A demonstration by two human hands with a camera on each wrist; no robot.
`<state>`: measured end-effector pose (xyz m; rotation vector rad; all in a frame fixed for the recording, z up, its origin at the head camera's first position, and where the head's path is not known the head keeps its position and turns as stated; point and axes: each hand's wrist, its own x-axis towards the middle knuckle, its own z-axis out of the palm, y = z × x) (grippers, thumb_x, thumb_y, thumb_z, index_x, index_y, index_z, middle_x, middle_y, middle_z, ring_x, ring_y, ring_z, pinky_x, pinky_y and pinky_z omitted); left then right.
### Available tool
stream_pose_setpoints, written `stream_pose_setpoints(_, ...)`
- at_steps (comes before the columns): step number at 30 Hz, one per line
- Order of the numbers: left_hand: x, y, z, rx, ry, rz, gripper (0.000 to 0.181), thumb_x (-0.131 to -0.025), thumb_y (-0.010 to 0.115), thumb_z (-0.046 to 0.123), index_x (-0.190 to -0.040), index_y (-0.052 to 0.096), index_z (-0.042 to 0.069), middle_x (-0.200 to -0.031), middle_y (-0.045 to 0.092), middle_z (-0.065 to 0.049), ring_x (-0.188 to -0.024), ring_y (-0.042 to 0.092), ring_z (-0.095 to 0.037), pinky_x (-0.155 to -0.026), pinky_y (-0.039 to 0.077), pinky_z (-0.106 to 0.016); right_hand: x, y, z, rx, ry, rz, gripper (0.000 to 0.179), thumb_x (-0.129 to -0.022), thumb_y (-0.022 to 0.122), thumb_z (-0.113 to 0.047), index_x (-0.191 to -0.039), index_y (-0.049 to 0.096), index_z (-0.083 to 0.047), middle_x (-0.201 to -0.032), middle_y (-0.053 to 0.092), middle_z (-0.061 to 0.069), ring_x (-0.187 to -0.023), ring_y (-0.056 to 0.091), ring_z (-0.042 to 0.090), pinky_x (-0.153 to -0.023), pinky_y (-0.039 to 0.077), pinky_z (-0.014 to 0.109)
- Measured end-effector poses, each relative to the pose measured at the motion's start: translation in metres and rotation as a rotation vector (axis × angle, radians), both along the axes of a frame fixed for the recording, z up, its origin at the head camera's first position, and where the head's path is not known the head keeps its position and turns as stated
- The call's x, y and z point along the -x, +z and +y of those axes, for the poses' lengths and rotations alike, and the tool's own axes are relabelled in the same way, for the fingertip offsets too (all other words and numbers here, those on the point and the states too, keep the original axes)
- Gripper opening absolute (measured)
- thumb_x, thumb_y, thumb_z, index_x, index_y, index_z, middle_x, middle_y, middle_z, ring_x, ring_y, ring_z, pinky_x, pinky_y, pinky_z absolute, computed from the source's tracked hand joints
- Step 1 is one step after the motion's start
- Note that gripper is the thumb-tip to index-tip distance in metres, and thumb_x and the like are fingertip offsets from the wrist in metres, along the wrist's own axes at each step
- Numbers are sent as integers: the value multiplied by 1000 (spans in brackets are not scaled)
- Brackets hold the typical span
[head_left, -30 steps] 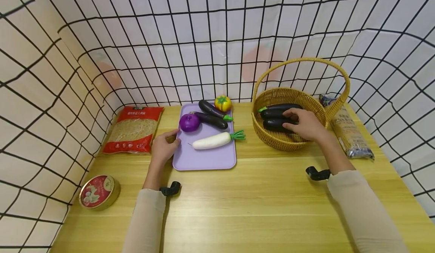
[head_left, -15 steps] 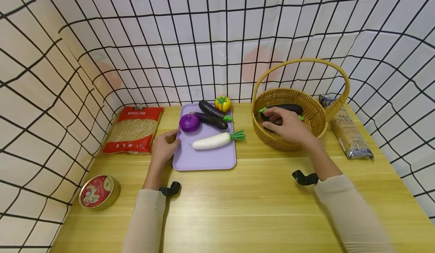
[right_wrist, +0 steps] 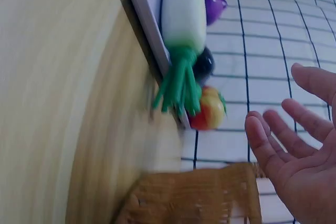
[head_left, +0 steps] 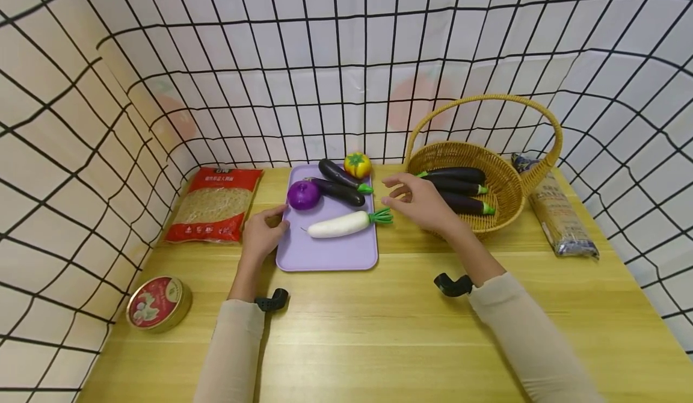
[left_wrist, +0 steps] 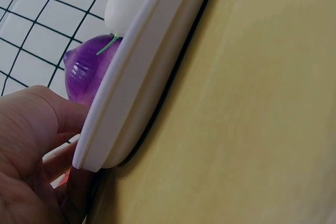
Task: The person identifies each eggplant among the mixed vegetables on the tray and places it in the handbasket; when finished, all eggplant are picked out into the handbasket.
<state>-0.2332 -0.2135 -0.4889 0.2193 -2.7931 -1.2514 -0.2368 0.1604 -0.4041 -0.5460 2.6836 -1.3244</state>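
Near the left edge of my wood-grained table (head_left: 346, 337) sits a round tin (head_left: 159, 304) with a red label, and farther back lies a red bag (head_left: 212, 204) of pale, dry food, just beside my left wrist and hand. On the far right a long packet (head_left: 563, 213) lies beside the basket (head_left: 508, 181), its upper part crossed by the foot of the tall handle (head_left: 487, 97). A black grid (head_left: 365, 84) rises behind everything. My right hand (head_left: 419, 203) hangs spread in the air between basket and tray (head_left: 325, 257), thumb well apart from the loosely bent fingers; with its forearm it blocks part of the basket's near left rim. Inside the basket lie 3 eggplants (head_left: 467, 203), the nearest partly hidden by that hand. The tray lies flat, its left rim pinched between the thumb and fingers of my left hand (head_left: 261, 234). On it are a purple onion (head_left: 304, 195), 2 dark eggplants (head_left: 338, 191) and a white radish (head_left: 338, 225), whose green leaves (head_left: 381, 216) overhang the right edge. A yellow-and-red fruit (head_left: 357, 165) sits at the far right corner; I cannot tell whether it rests on the tray.
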Motion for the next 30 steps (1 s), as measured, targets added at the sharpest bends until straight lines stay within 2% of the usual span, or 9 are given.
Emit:
stream_pose_setpoints(7,-1,1,1,0,-9,-4,42,-93,70,26,-135,70,26,-146,62,-11,-141,51,-38,-113,42,-58,8,-9,-23,48,-2,-56,48,-100,68,-28,-143,55,-9,-145,58,16,-121,64,31,-97,58,47)
stream_pose_setpoints(15,0,2,-1,0,-7,-15,42,-94,69,26,-136,69,27,-148,60,-11,-142,49,-37,-114,40,-58,18,-20,-37,52,0,-109,55,-101,67,-34,-146,53,-7,-148,56,15,-126,62,34,-99,57,47)
stream_pose_setpoints(23,-1,3,-1,6,1,-20,42,-94,69,27,-136,69,27,-148,60,-10,-142,49,-38,-115,39,-58,28,-29,-50,41,-34,-137,59,-99,68,-38,-148,52,-11,-149,56,12,-129,62,34,-98,58,46)
stream_pose_setpoints(30,-1,4,0,5,3,-25,42,-94,69,27,-135,70,28,-148,61,-10,-142,49,-38,-115,39,-58,39,-41,-60,1,-50,-89,55,-98,70,-36,-144,56,-10,-142,61,14,-121,67,34,-98,58,45)
